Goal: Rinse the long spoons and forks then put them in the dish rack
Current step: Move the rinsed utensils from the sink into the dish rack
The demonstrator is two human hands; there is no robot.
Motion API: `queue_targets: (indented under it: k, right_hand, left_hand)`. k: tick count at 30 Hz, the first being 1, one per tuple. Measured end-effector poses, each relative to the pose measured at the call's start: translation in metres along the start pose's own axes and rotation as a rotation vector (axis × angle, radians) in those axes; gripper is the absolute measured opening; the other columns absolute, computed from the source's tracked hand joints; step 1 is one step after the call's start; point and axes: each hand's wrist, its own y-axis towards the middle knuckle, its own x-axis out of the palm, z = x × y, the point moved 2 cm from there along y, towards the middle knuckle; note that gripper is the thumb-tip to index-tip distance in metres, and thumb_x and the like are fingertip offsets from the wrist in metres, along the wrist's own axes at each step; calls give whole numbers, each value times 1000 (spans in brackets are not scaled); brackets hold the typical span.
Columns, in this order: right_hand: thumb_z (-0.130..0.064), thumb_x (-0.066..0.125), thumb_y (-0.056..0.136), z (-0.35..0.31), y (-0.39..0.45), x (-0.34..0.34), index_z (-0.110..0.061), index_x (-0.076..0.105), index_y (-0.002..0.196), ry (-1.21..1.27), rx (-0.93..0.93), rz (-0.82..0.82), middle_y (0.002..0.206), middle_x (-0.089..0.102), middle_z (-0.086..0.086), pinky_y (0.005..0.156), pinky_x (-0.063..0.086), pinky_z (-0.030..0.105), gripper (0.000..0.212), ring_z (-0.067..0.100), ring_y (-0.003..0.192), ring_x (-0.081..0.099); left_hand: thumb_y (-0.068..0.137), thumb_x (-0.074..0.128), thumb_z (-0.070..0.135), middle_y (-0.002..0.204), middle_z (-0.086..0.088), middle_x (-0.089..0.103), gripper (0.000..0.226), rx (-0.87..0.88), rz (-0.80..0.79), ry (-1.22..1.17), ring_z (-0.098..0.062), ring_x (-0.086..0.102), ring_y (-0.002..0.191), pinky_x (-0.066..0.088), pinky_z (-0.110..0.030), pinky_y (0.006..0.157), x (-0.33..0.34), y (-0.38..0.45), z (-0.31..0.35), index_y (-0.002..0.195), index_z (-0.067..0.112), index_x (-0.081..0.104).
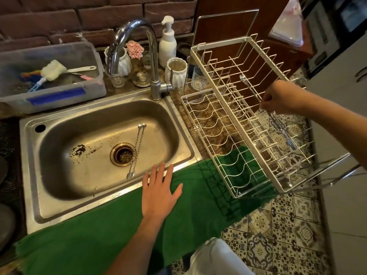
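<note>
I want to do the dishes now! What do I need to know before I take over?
Right hand: pinches long thin metal cutlery, lowering it into the upper tier of the white wire dish rack. How many pieces are in that grip is unclear.
Left hand: open, flat on the green towel at the edge of the stainless steel sink.
Left: two long twisted-handle metal forks lie in the sink beside the drain. Rinse them under the chrome tap, then rack them.

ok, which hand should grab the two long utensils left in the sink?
Left. The left hand rests open on the green towel beside the two long steel utensils; the right hand is holding utensils over the white wire dish rack.
</note>
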Motion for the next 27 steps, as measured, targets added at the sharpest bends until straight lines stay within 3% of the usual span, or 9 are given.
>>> queue_targets:
  k: [3,7,11,15,17,20,24,27]
  right_hand:
    - [-22,68,91,-1,2,-3,-5,67,80,0,40,-30,70,67,7,51,47,24,21,17,61,66]
    - [-27,65,93,-26,-5,-33,-12,53,69,-93,61,3,65,59,8,45,39,25,30,18,55,58]
    - [-27,60,94,-108,-18,-81,-11,60,82,-119,-229,204,66,53,1,52,44,28,20,16,57,55]
    - [-25,59,95,-219,-9,-78,-15,61,81,6,-514,93,69,57,0,50,41,24,18,9,60,56]
    - [-23,60,96,-268,22,-46,-12,62,83,40,-531,-88,69,61,1,44,44,22,17,10,59,61]
    - [-12,58,97,-315,80,31,2,64,95,196,-388,-322,72,65,8,38,48,19,15,17,54,62]
    - [-5,58,96,-335,132,151,8,65,101,386,-151,-395,81,68,19,39,51,24,15,21,55,61]
    - [-5,62,93,-338,146,227,7,63,110,380,-63,-434,88,69,19,49,52,26,21,24,61,63]
  left_hand:
    - [97,27,70,158,-9,45,73,-1,2,-12,-31,38,146,23,-53,119,0,0,0,153,24,37]
    - [97,28,68,157,-10,46,72,6,8,-23,-32,40,145,22,-53,119,-1,0,1,153,24,38]
    - [97,28,69,161,-10,40,73,6,0,-36,-32,35,149,14,-52,121,-1,-1,0,155,25,33]
    - [96,30,69,161,-10,39,74,16,-8,-56,-33,32,150,20,-54,121,0,1,0,156,25,30]
    - [97,29,69,159,-11,42,73,24,4,-69,-34,33,148,22,-55,120,2,2,-2,154,24,34]
    - [100,30,66,156,-13,46,70,63,34,-93,-37,34,144,21,-56,118,7,2,-3,151,20,42]
    - [94,42,62,160,-8,41,72,21,97,-224,-31,24,148,7,-47,122,17,2,-1,153,22,36]
    - [91,48,62,162,-5,38,72,12,71,-264,-31,24,151,3,-47,123,23,4,0,151,25,37]
